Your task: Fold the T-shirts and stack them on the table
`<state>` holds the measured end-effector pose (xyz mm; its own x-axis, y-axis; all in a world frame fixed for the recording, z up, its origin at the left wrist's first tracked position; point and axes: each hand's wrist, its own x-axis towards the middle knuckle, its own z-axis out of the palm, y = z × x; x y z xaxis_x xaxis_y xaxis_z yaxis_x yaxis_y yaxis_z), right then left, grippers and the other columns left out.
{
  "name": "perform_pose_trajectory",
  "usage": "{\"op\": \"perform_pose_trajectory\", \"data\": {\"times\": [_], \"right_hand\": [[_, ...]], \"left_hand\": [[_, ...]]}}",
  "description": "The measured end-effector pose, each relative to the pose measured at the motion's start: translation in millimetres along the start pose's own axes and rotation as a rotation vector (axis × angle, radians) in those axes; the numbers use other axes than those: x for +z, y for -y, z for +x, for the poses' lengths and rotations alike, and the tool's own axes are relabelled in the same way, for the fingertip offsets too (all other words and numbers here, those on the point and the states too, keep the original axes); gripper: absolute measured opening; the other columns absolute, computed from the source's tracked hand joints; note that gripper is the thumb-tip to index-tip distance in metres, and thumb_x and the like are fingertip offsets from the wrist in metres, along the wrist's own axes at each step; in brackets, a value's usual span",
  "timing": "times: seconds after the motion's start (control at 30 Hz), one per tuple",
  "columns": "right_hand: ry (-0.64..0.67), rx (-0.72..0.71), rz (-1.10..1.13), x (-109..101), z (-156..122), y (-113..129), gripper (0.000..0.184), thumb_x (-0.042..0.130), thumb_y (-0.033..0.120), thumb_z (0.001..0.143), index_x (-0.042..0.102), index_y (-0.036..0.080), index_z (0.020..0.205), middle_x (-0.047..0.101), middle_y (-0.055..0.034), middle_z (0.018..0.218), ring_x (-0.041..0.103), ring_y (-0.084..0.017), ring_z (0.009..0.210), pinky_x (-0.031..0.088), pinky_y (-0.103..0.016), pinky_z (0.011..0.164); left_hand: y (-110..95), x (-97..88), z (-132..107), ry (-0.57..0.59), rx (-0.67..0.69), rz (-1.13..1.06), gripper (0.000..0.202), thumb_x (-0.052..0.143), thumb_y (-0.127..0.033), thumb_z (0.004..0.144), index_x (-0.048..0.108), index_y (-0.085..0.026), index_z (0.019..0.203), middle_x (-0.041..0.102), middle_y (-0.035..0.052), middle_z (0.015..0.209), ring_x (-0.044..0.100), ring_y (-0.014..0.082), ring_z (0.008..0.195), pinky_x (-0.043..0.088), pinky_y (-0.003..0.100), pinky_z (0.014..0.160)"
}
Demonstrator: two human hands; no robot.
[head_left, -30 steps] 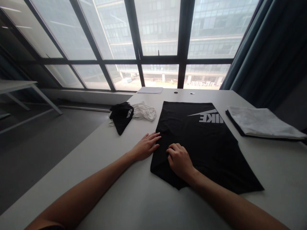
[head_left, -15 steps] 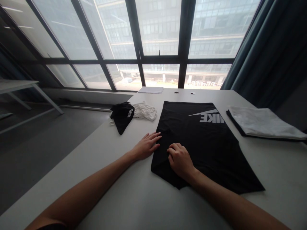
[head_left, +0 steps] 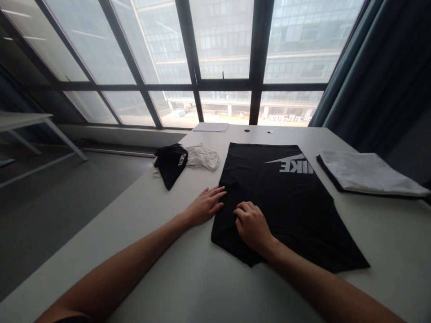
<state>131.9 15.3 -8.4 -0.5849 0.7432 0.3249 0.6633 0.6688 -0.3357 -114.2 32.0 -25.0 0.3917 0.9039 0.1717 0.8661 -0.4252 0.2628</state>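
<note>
A black T-shirt (head_left: pixel 279 202) lies spread on the white table, with a pale NIKE print (head_left: pixel 289 165) facing away from me near its far right side. My left hand (head_left: pixel 204 205) rests flat at the shirt's left edge, fingers stretched and slightly apart, their tips on the cloth. To the right of it, my right hand (head_left: pixel 252 224) sits on the shirt with curled fingers closed at the fabric. Its palm and part of the thumb are hidden. A small crease runs through the cloth near the left edge.
Crumpled black cloth (head_left: pixel 171 166) and white cloth (head_left: pixel 204 157) lie at the left. A stack of folded white and black fabric (head_left: pixel 367 172) is on the right. Paper sheets (head_left: pixel 211 127) lie at the table's far edge, before the windows. A dark curtain (head_left: pixel 350 80) hangs at right.
Both hands keep their places on the T-shirt, and the cloth looks the same. Only the whole view has shifted very slightly.
</note>
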Motion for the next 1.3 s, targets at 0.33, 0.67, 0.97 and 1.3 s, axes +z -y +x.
{"op": "perform_pose_trajectory", "data": {"times": [0.33,0.67,0.97,1.3], "right_hand": [[-0.016,-0.005,0.007,1.4,-1.0,-1.0,0.017,0.055,0.015,0.091,0.071,0.021,0.096,0.066,-0.0055,0.106,0.055,-0.022,0.101,0.041,-0.034,0.087],[0.006,0.001,-0.007,-1.6,-0.4,0.6,0.018,0.055,0.015,0.091,0.071,0.021,0.096,0.067,-0.0064,0.106,0.055,-0.022,0.101,0.042,-0.035,0.088],[0.004,0.003,-0.004,0.0,-0.8,0.1,0.018,0.055,0.015,0.091,0.071,0.021,0.097,0.066,-0.0067,0.107,0.054,-0.023,0.102,0.041,-0.035,0.089],[-0.006,-0.003,-0.001,-0.6,-0.8,-0.3,0.018,0.055,0.015,0.091,0.071,0.021,0.097,0.066,-0.0064,0.106,0.055,-0.023,0.101,0.041,-0.035,0.088]], "left_hand": [[-1.7,-1.9,-0.1,0.009,-0.001,0.008,0.049,0.041,-0.046,0.105,0.044,-0.028,0.15,0.036,0.0053,0.16,0.029,0.0265,0.149,0.021,0.052,0.122],[-1.0,-0.9,0.3,-0.007,0.004,-0.004,0.049,0.042,-0.045,0.104,0.044,-0.029,0.15,0.038,0.0056,0.159,0.03,0.027,0.149,0.021,0.053,0.122],[-0.3,-0.6,0.4,-0.001,0.006,0.005,0.049,0.041,-0.046,0.105,0.045,-0.028,0.15,0.037,0.0058,0.16,0.03,0.028,0.149,0.022,0.053,0.121],[-1.3,-1.7,0.5,0.006,0.005,0.007,0.05,0.04,-0.047,0.105,0.043,-0.028,0.151,0.037,0.0057,0.16,0.029,0.0273,0.149,0.021,0.053,0.122]]}}
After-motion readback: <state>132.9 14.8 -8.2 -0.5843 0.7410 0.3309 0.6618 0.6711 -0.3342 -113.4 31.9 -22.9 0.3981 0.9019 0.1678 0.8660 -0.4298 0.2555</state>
